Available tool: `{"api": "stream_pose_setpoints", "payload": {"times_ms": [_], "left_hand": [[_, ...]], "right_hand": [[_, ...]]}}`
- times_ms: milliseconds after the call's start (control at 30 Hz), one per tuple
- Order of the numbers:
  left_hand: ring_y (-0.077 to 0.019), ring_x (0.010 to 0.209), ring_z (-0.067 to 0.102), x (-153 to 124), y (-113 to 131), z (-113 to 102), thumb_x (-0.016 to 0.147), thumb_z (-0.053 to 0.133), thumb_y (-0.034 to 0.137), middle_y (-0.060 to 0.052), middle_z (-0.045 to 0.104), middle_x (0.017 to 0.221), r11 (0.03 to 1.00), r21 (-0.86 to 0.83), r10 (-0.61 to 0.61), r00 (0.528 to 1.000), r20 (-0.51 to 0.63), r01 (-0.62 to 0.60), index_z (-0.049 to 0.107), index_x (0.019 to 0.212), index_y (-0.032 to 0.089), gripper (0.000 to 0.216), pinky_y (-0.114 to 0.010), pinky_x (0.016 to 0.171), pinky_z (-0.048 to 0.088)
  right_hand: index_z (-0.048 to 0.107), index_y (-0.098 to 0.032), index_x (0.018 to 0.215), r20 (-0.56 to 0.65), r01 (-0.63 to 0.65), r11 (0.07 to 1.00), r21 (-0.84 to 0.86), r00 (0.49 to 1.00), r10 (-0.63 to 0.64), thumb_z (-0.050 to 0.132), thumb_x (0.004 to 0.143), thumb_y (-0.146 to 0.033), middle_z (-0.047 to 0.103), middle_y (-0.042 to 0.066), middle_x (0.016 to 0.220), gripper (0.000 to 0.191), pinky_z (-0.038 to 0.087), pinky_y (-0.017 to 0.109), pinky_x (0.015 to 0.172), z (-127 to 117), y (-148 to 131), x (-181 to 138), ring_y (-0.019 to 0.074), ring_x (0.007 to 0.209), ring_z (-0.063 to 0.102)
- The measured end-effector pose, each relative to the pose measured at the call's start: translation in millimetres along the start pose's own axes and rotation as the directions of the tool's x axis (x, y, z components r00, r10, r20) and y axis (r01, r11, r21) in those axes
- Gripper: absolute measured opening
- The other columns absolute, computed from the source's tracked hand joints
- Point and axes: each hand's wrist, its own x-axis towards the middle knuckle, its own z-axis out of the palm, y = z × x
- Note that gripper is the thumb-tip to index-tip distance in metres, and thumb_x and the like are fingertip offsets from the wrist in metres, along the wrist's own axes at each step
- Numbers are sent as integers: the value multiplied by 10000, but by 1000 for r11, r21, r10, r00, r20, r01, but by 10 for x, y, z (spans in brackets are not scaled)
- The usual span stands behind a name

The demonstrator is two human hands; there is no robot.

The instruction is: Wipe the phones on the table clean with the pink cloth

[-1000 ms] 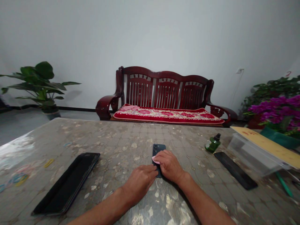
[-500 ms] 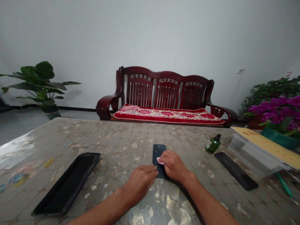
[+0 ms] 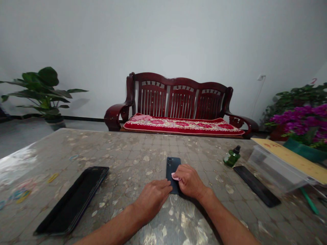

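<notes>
I count two hands, my left hand [image 3: 154, 195] and my right hand [image 3: 190, 180], and one pink scrap [image 3: 175, 176]. On the desk [image 3: 122, 149] I have two phones, one blue phone [image 3: 174, 166] and one black phone [image 3: 257, 185], one tablet [image 3: 73, 200], one green bottle [image 3: 232, 158] and one clear box [image 3: 277, 169]. The rubber bands [image 3: 52, 177] at left blur together, so I cannot number them. Far side: one bench [image 3: 182, 102].

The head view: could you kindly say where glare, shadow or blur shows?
Head view: whitish glare at the left of the table; same view, dark shadow beneath the right hand; same view, the small bands look smeared, though the phone's lenses are discernible.
</notes>
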Motion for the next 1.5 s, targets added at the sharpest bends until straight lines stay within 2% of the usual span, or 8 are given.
{"api": "stream_pose_setpoints", "payload": {"times_ms": [233,433,500,733,1033,1267,1333,1500], "left_hand": [[-232,1000,707,-14,-24,33,917,521,119,-88,733,1128,1000,7,-2,1000,6,2,707,1036,196,233,-368,895,569],[-218,991,708,-12,-13,29,919,524,116,-80,737,1108,1000,-8,-8,1000,19,9,705,1023,202,226,-349,907,561],[-230,1001,705,-9,-6,17,910,537,110,-84,731,1127,1000,-7,-12,999,36,12,702,1039,197,226,-365,908,563],[-240,1010,703,1,1,-3,894,568,99,-85,730,1130,1000,-7,-9,999,43,9,702,1034,188,213,-372,903,565],[-196,933,709,2,2,-7,934,499,124,-53,740,1037,998,-54,-7,1000,29,9,692,1026,212,231,-310,886,555],[-217,1000,701,-20,-33,35,923,517,122,-68,728,1140,1000,11,0,1000,18,0,700,1056,204,241,-353,907,561],[-220,1002,701,-20,-37,44,913,533,118,-70,726,1148,1000,12,-2,1000,20,2,701,1057,201,236,-357,906,563],[-219,968,706,-5,-13,19,908,536,110,-62,737,1087,1000,-17,-17,999,44,17,698,1032,206,226,-341,890,561]], "right_hand": [[692,-205,799,-66,-125,989,-78,991,120,516,736,26,629,30,747,297,367,289,710,-6,70,26,175,747,535],[666,-207,736,4,8,1000,-27,1000,-8,519,700,-4,595,22,724,253,352,294,691,-30,-1,15,174,731,514],[666,-206,743,2,18,1000,-25,1000,-18,532,705,-17,598,24,728,235,348,299,689,-21,-27,15,177,737,511],[680,-200,770,-72,-114,989,-97,992,107,523,720,20,616,30,738,275,349,301,704,12,22,27,177,743,511],[681,-207,860,25,53,998,45,998,-54,544,758,-19,642,32,819,254,366,297,738,43,-144,40,180,807,525],[677,-196,755,-95,-127,992,-8,988,126,517,791,-4,613,31,715,253,375,298,726,41,48,17,178,736,524],[671,-194,740,-117,-146,989,-12,983,144,504,800,-11,604,35,704,255,376,302,725,44,67,4,180,730,518],[676,-200,806,-35,20,998,61,999,-18,513,774,-22,627,35,768,243,369,303,725,53,-47,10,181,769,523]]}}
